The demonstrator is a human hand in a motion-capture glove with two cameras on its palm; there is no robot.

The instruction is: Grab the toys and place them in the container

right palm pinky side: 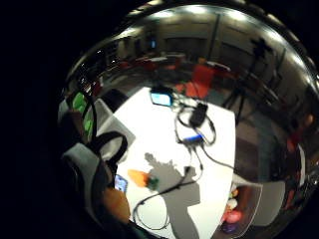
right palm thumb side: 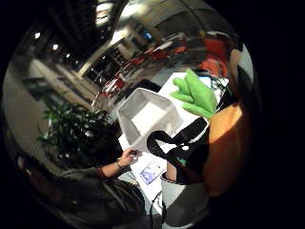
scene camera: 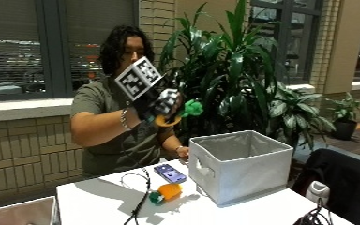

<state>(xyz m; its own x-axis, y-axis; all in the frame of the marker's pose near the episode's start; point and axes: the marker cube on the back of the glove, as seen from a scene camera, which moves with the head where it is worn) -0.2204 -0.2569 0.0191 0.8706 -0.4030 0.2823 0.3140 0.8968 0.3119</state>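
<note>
While my gloved right hand point(scene camera: 161, 107) grips the carrot toy point(scene camera: 181, 113) high up and short of the grey fabric container point(scene camera: 239, 164) (second carrot point(scene camera: 166, 191) waits on the table point(scene camera: 99, 199)), I risk dropping it outside the rim.

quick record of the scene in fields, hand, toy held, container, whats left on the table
hand: gloved right hand raised above the table, gripping a toy
toy held: orange carrot toy with green leaves
container: grey fabric bin on the white table, open top, nothing visible inside
left on table: second carrot toy, lying beside a phone
</note>
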